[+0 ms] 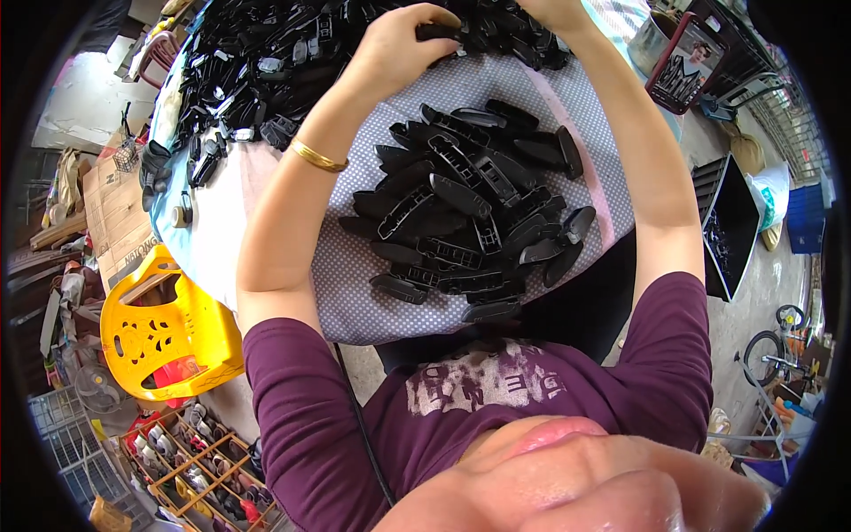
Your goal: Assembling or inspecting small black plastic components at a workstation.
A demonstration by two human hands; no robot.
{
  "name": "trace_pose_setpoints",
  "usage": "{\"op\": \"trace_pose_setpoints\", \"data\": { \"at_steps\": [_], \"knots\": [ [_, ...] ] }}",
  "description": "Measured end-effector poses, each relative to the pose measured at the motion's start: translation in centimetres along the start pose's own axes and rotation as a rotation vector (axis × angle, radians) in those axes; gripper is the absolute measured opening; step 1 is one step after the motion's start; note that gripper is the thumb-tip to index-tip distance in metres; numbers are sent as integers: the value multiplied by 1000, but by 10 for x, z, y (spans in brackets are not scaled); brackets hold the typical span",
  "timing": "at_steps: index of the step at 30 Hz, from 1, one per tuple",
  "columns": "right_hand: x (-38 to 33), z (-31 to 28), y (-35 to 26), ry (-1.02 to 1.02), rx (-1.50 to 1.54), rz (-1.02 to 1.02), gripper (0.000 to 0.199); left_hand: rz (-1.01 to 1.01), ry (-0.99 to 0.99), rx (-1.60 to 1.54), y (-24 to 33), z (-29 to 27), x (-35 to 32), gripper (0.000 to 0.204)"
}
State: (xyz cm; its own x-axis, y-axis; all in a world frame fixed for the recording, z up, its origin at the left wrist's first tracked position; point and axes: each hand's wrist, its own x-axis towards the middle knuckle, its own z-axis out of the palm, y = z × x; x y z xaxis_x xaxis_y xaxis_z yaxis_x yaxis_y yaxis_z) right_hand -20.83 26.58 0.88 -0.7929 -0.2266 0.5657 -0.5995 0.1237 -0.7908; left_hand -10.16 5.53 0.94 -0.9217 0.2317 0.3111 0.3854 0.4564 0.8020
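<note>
My left hand (403, 51), with a gold bangle on its forearm, is at the far side of the table, its thumb and fingers closed around a small dark plastic part (437, 33). At the top edge my right hand (557, 12) reaches over the far heap, and its fingers are cut off or hidden. Black plastic parts (292, 53) lie heaped across the far and left side of the table. Nearer to me, a smaller pile of long, rounded black plastic pieces (461, 191), some showing slotted undersides, rests on the dotted tablecloth (355, 310).
A phone in a dark red case (687, 64) stands at the far right by a metal pot (651, 43). Left of the table is a yellow plastic chair (173, 328), with a shoe rack (199, 465) behind it. A black bin (729, 226) is on the right-hand floor.
</note>
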Motion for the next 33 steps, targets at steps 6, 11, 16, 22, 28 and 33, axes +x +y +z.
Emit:
{"op": "trace_pose_setpoints", "data": {
  "at_steps": [6, 11, 16, 22, 28, 33],
  "knots": [
    [-38, 32, -28, -264, 224, -179, 39, -170, 132, -139, 2, -21, 7, 26],
    [-48, 38, -69, -230, 159, 165, 37, -128, 137, -762, -20, -25, 10, 27],
    [-37, 30, -25, -211, 54, -348, 22, -56, 122, -576, -26, -26, 14, 28],
    [-54, 44, -60, -43, -231, -390, 35, -43, 200, -703, -31, -15, 10, 30],
    [-57, 54, -60, 68, -209, -203, 20, 24, 218, -713, -16, -8, 7, 24],
    [-42, 42, -27, -388, 236, 226, 18, 105, 175, -637, -13, -13, 8, 20]
  ]
}}
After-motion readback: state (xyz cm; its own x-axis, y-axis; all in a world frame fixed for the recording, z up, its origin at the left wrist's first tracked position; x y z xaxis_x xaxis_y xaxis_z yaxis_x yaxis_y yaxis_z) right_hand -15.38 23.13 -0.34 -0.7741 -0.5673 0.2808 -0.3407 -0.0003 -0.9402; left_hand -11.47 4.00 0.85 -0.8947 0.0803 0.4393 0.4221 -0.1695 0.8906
